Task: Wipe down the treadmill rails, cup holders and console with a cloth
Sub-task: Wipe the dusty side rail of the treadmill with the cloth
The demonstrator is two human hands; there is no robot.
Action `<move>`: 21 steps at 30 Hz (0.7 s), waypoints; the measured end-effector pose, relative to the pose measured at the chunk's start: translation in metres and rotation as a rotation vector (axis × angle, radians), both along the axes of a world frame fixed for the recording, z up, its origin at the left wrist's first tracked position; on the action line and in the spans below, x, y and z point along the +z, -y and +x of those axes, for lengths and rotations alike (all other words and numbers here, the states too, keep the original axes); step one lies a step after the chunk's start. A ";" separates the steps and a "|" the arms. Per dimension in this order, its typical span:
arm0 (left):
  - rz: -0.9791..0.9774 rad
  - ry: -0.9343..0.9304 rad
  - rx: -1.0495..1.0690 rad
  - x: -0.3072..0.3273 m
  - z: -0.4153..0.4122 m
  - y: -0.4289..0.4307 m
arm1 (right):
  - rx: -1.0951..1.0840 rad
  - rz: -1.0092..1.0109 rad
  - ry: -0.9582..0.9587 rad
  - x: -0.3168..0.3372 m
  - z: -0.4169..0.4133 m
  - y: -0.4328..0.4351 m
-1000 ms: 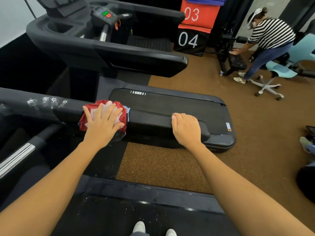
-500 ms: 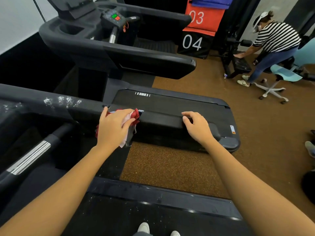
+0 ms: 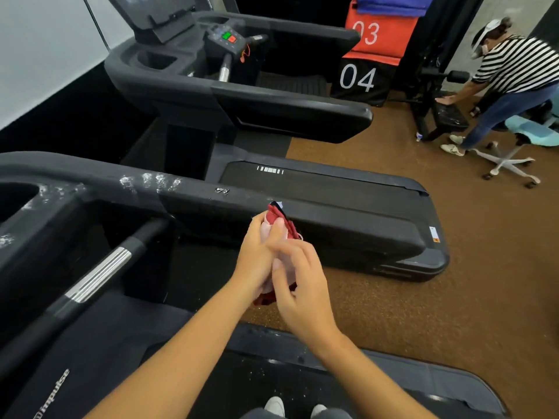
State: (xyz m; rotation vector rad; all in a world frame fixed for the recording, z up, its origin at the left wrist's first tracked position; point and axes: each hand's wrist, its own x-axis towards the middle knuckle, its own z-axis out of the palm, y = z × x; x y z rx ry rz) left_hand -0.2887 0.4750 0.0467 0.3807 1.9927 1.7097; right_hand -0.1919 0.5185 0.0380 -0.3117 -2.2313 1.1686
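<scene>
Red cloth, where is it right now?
Head view, centre: the cloth is bunched up between the left hand and right hand, just in front of the near treadmill rail, right of its white smudges.

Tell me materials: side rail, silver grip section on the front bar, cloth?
The side rail looks like matte black moulded plastic, maybe soft-coated; white smears sit on it. The silver grip section looks like ribbed metal, with bright highlights. The cloth is soft fabric, red and white, crumpled in folds.
</scene>
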 end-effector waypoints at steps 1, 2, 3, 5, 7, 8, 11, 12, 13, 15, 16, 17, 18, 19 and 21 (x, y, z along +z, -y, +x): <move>-0.011 0.135 -0.009 -0.001 -0.002 0.002 | 0.010 0.001 0.024 -0.001 -0.003 -0.001; -0.006 0.280 -0.022 -0.004 -0.004 0.005 | 0.023 -0.003 0.055 -0.002 -0.005 -0.002; 0.022 0.412 -0.029 -0.005 -0.006 0.009 | 0.037 -0.010 0.089 -0.001 -0.008 -0.004; 0.120 0.538 -0.023 -0.002 -0.007 0.015 | 0.057 -0.001 0.145 -0.001 -0.015 -0.010; 0.212 0.512 -0.011 0.005 -0.009 0.018 | 0.086 0.036 0.193 0.001 -0.023 -0.015; 0.247 0.484 0.000 0.008 -0.010 0.019 | 0.103 0.055 0.220 0.003 -0.027 -0.018; 0.265 0.394 0.029 0.013 -0.014 0.021 | 0.162 0.067 0.286 0.008 -0.039 -0.023; 0.250 0.368 0.045 0.014 -0.015 0.021 | 0.174 0.081 0.307 0.010 -0.044 -0.025; 0.236 0.347 0.066 0.016 -0.015 0.021 | 0.183 0.094 0.327 0.011 -0.048 -0.028; 0.206 0.302 0.107 0.019 -0.014 0.021 | 0.201 0.070 0.353 0.018 -0.056 -0.035; 0.193 0.282 0.122 0.021 -0.015 0.020 | 0.214 0.035 0.357 0.021 -0.059 -0.038; 0.181 0.264 0.133 0.022 -0.015 0.020 | 0.230 0.018 0.369 0.023 -0.062 -0.041; 0.171 0.244 0.137 0.022 -0.016 0.019 | 0.240 0.017 0.368 0.025 -0.065 -0.043; 0.163 0.222 0.136 0.023 -0.018 0.017 | 0.240 0.046 0.357 0.025 -0.067 -0.044; 0.150 0.171 0.125 0.023 -0.021 0.015 | 0.250 0.115 0.330 0.020 -0.072 -0.045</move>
